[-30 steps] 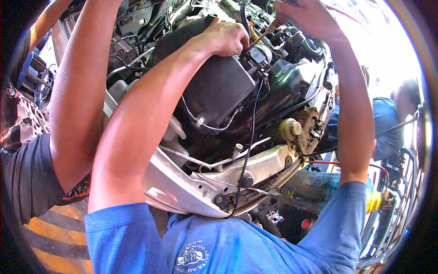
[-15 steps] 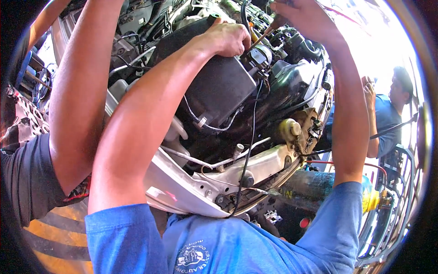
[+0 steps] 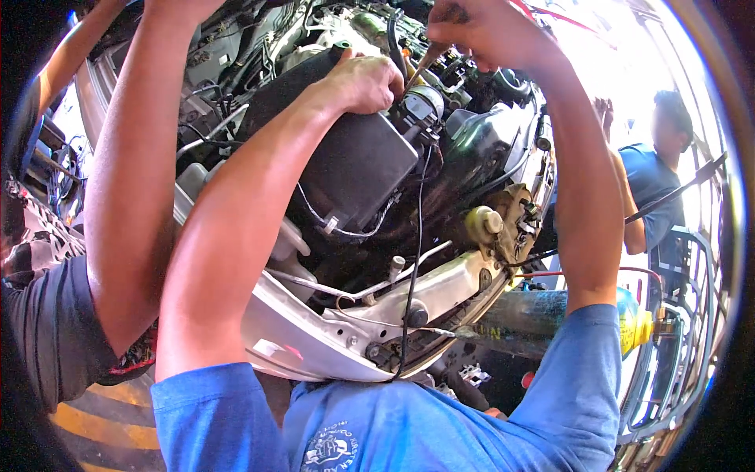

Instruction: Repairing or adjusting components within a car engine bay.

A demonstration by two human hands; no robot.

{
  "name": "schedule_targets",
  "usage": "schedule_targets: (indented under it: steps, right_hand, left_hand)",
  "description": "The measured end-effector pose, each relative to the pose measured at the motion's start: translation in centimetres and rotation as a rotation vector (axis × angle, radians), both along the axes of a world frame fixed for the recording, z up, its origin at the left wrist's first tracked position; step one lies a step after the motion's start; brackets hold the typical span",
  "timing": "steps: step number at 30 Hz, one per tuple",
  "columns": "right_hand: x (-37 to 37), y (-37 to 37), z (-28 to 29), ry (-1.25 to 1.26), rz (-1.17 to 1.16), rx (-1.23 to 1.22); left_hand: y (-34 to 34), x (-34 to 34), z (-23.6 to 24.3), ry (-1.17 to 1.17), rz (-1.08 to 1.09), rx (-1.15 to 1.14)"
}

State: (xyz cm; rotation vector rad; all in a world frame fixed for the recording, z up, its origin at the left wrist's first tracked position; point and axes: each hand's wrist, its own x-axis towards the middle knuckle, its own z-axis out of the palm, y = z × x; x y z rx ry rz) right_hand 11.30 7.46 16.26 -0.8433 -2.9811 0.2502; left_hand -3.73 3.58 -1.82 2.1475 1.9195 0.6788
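My left hand [image 3: 366, 82] rests over the top right edge of a black plastic air filter box [image 3: 358, 165] in a car's engine bay. Its fingers are curled closed, and whatever lies under them is hidden. Up at the top edge, my right hand [image 3: 491, 35] grips a screwdriver [image 3: 429, 61] with a brown handle. The shaft slants down and left toward my left hand, beside a round metal-and-black intake fitting [image 3: 422, 104]. Where the screwdriver's tip touches cannot be made out.
Another person's bare arm [image 3: 134, 157] reaches in at my left. A person in blue [image 3: 649, 173] stands at the right. The pale front panel [image 3: 314, 330] crosses before me, with a black cable [image 3: 417, 236] hanging over it. A gas cylinder [image 3: 523, 322] lies beyond.
The engine bay has shifted slightly left in view. My right hand and the screwdriver have moved left and a little lower, with the hand turned; my left hand keeps its place on the box.
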Motion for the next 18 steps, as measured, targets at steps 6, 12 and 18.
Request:
schedule_targets:
  steps: [6, 12, 18]
  right_hand:
    - [0.1, 2.0, -0.6, 0.05, -0.028, -0.092]
    - [1.3, 3.6, -1.4, 0.178, 0.039, -0.32]
    - [1.1, 4.0, -2.0, 0.212, -0.045, -0.217]
  left_hand:
    - [0.1, 0.0, 0.2, 0.035, -0.002, 0.006]
    - [0.0, -0.1, 0.4, 0.003, -0.012, -0.012]
    - [-0.1, 0.2, 1.0, 0.076, 0.006, -0.048]
